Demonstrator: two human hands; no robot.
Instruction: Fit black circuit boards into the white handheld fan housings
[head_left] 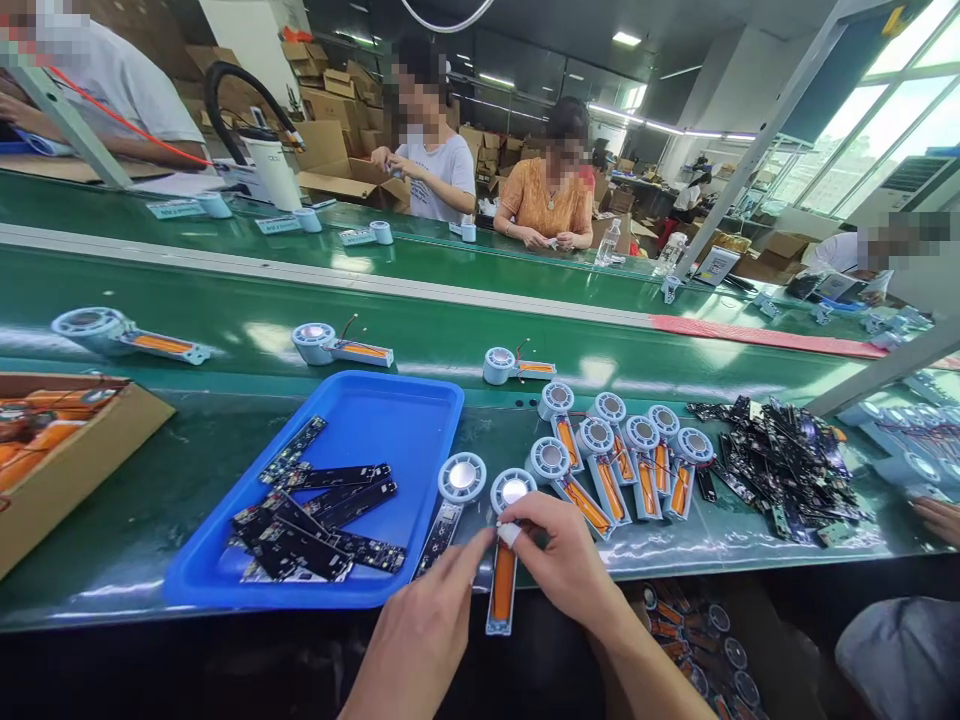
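Head view: you stand at a green bench (150, 500) beside a conveyor, both hands on one half-built fan.
Fan (503, 570): it lies at the bench's near edge, round head away from you, open handle pointing at you, the orange cell facing up so it can be reached.
Left hand (427, 630): fingers drawn together, their tips resting on the left side of the handle, apparently to steady it; it grips nothing else.
Right hand (559, 560): thumb and forefinger pinched together at the top of the handle, just below the round head; a white tape wrap shows on one fingertip. What, if anything, sits in the pinch cannot be told.
Second fan (452, 500): just left of the first, its handle carrying a dark board rather than an orange cell.
Tray (420, 400): blue, just left of your hands, with loose circuit boards (315, 520) piled at its near end within easy reach.
Row of fans (630, 455): orange-cell units lined up side by side to your right, heads away.
Board heap (780, 470): farther right, a loose pile.
Belt (450, 330): three fans spaced out along it.
Box (45, 470): cardboard, far left, orange parts inside.
Others: people work across the line; another person's hand (937, 520) shows at the right edge.
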